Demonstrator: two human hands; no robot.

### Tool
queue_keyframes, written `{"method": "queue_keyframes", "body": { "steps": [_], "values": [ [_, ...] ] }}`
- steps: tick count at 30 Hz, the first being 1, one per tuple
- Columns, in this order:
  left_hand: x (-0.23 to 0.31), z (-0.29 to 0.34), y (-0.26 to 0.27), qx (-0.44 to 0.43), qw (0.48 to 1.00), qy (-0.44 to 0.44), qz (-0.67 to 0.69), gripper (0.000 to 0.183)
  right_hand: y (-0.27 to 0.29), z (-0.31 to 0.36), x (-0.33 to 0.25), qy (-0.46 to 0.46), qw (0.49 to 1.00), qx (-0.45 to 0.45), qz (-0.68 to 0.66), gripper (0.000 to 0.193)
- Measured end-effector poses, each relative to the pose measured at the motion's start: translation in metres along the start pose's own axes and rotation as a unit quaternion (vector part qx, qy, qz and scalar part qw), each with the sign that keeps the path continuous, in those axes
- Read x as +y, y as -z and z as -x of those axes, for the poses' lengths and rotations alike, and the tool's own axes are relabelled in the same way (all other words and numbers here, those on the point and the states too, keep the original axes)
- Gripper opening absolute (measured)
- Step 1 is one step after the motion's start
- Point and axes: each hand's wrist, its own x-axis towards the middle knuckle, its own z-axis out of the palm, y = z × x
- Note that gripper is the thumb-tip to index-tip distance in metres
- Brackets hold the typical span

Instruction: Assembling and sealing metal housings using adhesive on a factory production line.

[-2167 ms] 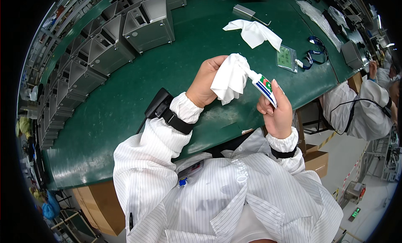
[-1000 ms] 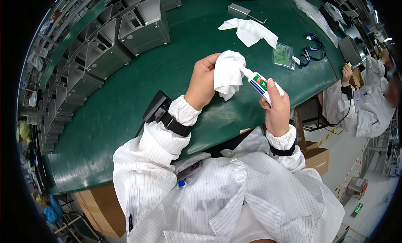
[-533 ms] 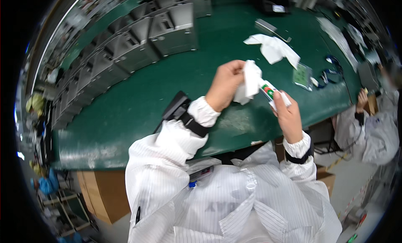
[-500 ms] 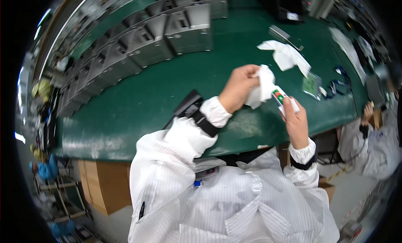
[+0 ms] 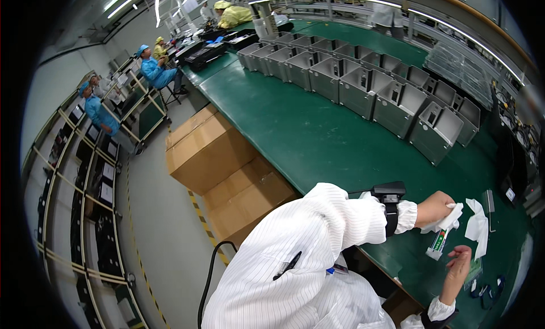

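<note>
At the right side of the green table, my left hand (image 5: 434, 209) is closed on a white wipe (image 5: 452, 216), which bunches out past the fingers. Just below the wipe is a small white and green tube (image 5: 437, 243) with a flat end. Its upper part touches or goes under the wipe; I cannot tell whether my left hand grips it too. My right hand (image 5: 457, 268) is apart from the tube, fingers loosely stretched and holding nothing. A second white wipe (image 5: 477, 228) lies flat beyond the hands, beside a thin bent metal piece (image 5: 489, 207).
Rows of grey metal boxes (image 5: 392, 110) stand along the green table (image 5: 295, 136). Cardboard boxes (image 5: 210, 153) sit on the floor by its edge. A green item in a clear bag (image 5: 474, 271) and a dark blue strap (image 5: 487, 295) lie near my right hand. People in blue sit farther left.
The view has swung far to the left. My right hand has let go of the tube, which now shows beside the wipe in my left hand.
</note>
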Motion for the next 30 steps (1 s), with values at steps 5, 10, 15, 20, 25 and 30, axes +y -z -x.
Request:
{"method": "queue_keyframes", "body": {
  "steps": [5,10,15,20,25,30],
  "values": [
    [-0.011,0.0,-0.012,0.027,0.888,-0.243,-0.389,0.017,-0.006,-0.033,-0.033,0.048,0.997,0.02,0.065,0.023],
    [-0.012,0.005,-0.02,0.022,0.877,-0.268,-0.398,0.011,-0.017,-0.049,-0.033,0.069,0.991,-0.057,0.095,0.019],
    [-0.007,0.01,-0.013,0.007,0.877,-0.262,-0.403,0.013,-0.016,-0.041,-0.038,0.017,0.992,-0.047,0.115,0.018],
    [-0.006,0.015,-0.012,0.0,0.878,-0.271,-0.394,0.017,-0.014,-0.039,-0.03,0.073,0.987,-0.018,0.14,0.018],
    [-0.002,0.021,0.0,-0.016,0.912,-0.232,-0.339,0.023,-0.016,-0.038,-0.029,0.064,0.992,-0.028,0.109,0.017],
    [-0.016,0.017,0.012,-0.018,0.926,-0.2,-0.319,0.027,-0.007,-0.048,-0.009,0.047,0.983,-0.097,0.151,0.018]
  ]
}}
